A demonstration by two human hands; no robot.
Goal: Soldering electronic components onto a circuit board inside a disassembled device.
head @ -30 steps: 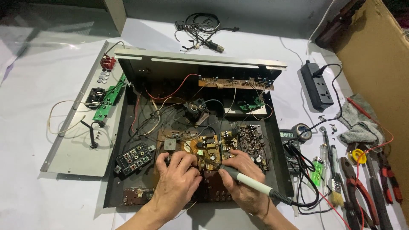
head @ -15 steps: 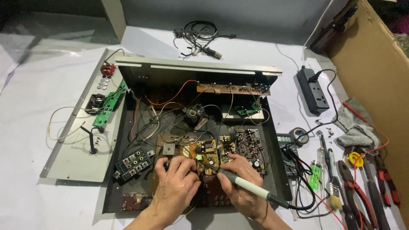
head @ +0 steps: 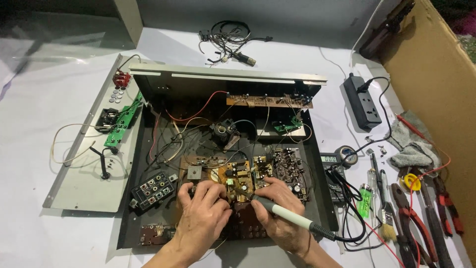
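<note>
- My right hand (head: 282, 218) is clamped round the soldering iron (head: 287, 214), long axis running from 4 o'clock to 10 o'clock, tip on the orange circuit board (head: 237, 179).
- That board lies at 11 o'clock of this hand, mid-chassis.
- My left hand (head: 201, 218), fingers curled together, presses on the board's 8 o'clock corner; I cannot tell whether it pinches anything.
- Both hands are about equally near the board; wires (head: 178, 134) crowd 12 o'clock, and the chassis wall (head: 320, 168) bounds 3 o'clock.

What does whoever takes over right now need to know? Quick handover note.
Left hand: bare, fingers pressing on the circuit board inside the open chassis.
Right hand: holds the soldering iron, tip at the board.
Done: cover off, panel laid aside to the left.
Left: soldering is in hand; board and loose wires are not closed up.
Pliers, brush and power strip lie to the right.
</note>
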